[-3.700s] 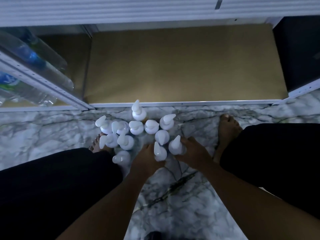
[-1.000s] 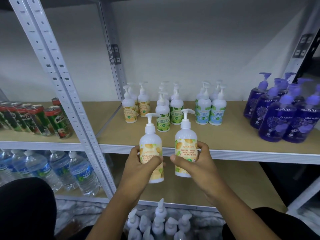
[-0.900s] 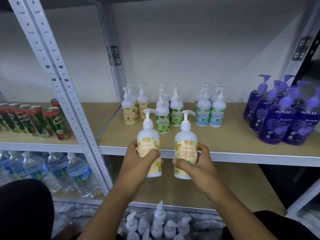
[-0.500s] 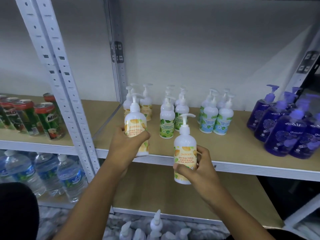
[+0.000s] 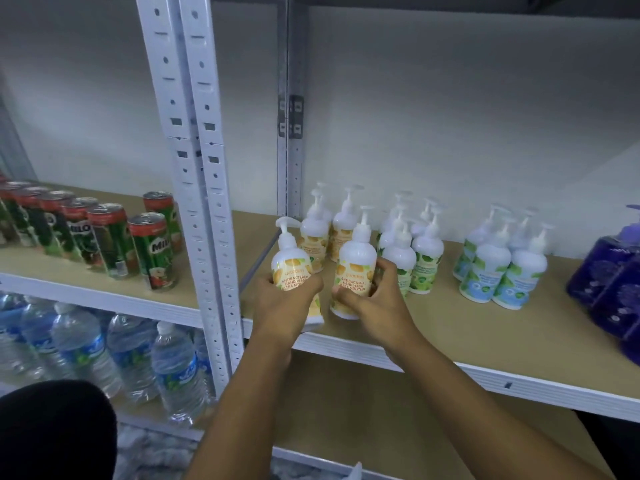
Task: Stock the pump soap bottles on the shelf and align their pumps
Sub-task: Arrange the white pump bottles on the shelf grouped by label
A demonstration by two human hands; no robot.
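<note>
L hand (image 5: 285, 308), R hand (image 5: 379, 304) hold yellow btls (image 5: 356, 263) at shelf (image 5: 450, 363) front edge.

The left yellow-label bottle (image 5: 292, 268), just left of centre frame, is white with a white pump. Its label shows orange-yellow fruit shapes, small green leaves and orange lettering. The right yellow-label bottle (image 5: 356, 268) beside it has the same white body and orange-yellow print. Right of centre, the green-label bottles (image 5: 424, 261) are white with green leaf print. Further right, the blue-label bottles (image 5: 491, 268) wear pale blue labels with green leaves. The purple bottles (image 5: 613, 282) at the right edge are deep violet with a paler dotted pattern. The cans (image 5: 154, 251) at left are green with red tops. The water bottles (image 5: 176, 372) at lower left are clear with blue labels. The shelf (image 5: 485, 323) is tan with a white front edge.
</note>
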